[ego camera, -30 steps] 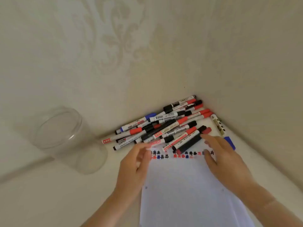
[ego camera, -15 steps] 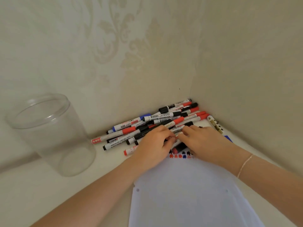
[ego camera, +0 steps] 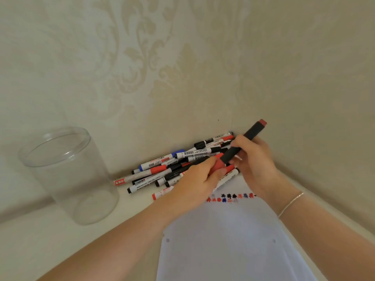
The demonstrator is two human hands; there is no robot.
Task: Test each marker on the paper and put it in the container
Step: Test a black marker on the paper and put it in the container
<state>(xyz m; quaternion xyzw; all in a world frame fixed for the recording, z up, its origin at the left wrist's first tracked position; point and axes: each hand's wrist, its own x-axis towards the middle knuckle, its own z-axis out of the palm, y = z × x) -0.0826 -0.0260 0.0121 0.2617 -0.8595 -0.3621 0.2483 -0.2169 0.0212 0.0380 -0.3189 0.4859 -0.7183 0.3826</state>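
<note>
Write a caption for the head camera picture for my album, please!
Two hands uncapping a black red-capped marker over white paper.

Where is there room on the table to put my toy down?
Bare patches: the white table between the clear plastic container and the white sheet of paper, and the table in front of the container. The paper's lower part is unmarked too. It is crowded in the corner, where the pile of markers lies and both hands work.
</note>
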